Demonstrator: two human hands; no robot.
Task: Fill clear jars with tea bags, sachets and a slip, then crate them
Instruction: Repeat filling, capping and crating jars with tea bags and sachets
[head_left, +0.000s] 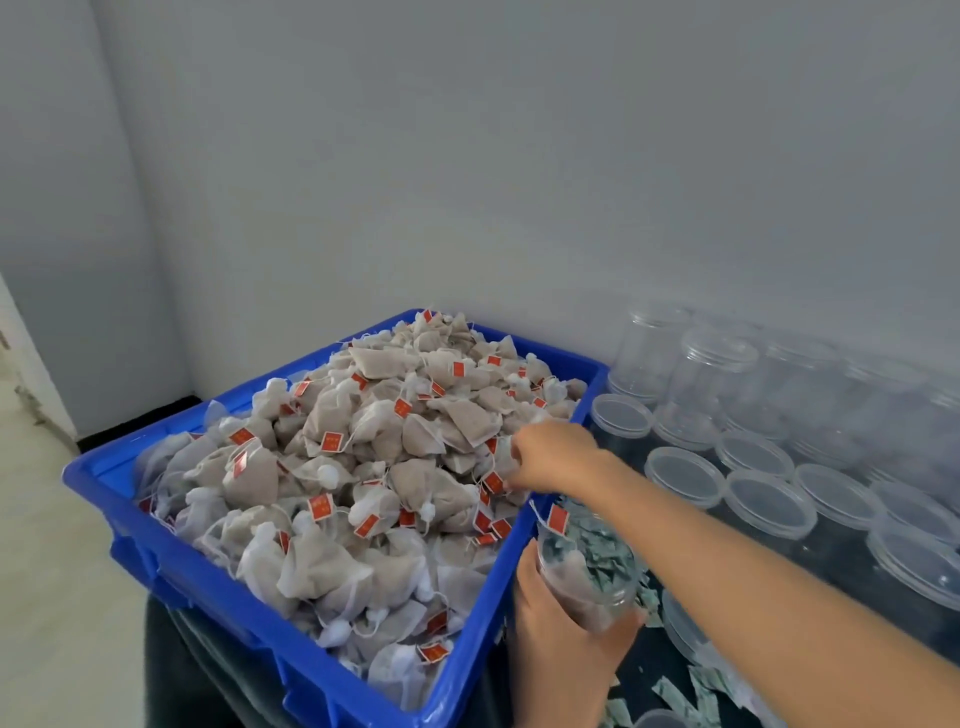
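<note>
So the tea bags are heaped in the blue crate, and the right hand is over the heap's right edge, fingers curled down, probably pinching a bag, hard to tell. The jar sits just near-right of it, upright, gripped by the left hand, part-filled with bags and green sachets. Empty jars crowd the desk further right.
</note>
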